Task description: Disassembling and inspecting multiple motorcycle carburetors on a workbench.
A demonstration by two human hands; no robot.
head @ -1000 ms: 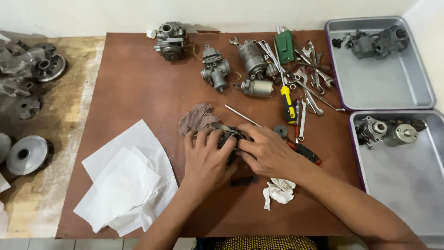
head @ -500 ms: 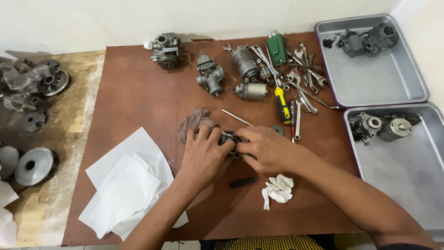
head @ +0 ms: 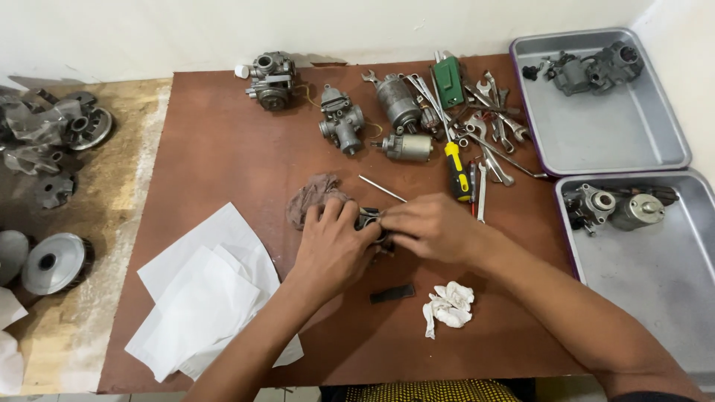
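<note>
Hands: two, meeting near the middle of the brown tabletop (head: 223,149).
Left hand: the left hand (head: 331,249) is curled shut around a small dark metal part (head: 369,219), fingers wrapped over its left side.
Right hand: the right hand (head: 424,227) is pinched closed on the same part from the right, fingertips touching it.
Metal part: one, mostly hidden between the two hands, resting low over the tabletop centre; its exact shape cannot be told.
Cloth: one brownish rag (head: 313,195), just far-left of the left hand and touching it.
Thin rod: one slim metal pin (head: 381,188), lying just beyond the hands.
Black strip: one small flat black piece (head: 392,293), near side of the hands.
White wad: one crumpled white tissue (head: 449,307), just right of the black strip.
Paper: a stack of white sheets (head: 205,298) at near left, at least three overlapping.
Carburettor-like assemblies: two, one at far left (head: 272,78) and one beside it (head: 341,119).
Cylindrical motors: two, the larger (head: 397,100) far, the smaller (head: 408,147) nearer.
Screwdriver: one with a yellow and black handle (head: 456,167), right of the hands.
Wrenches: a loose pile (head: 491,126); count unclear.
Green box: one (head: 449,80) at the far edge.
Trays: two grey metal trays on the right, far tray (head: 596,141) and near tray (head: 655,283), each holding engine parts.
</note>
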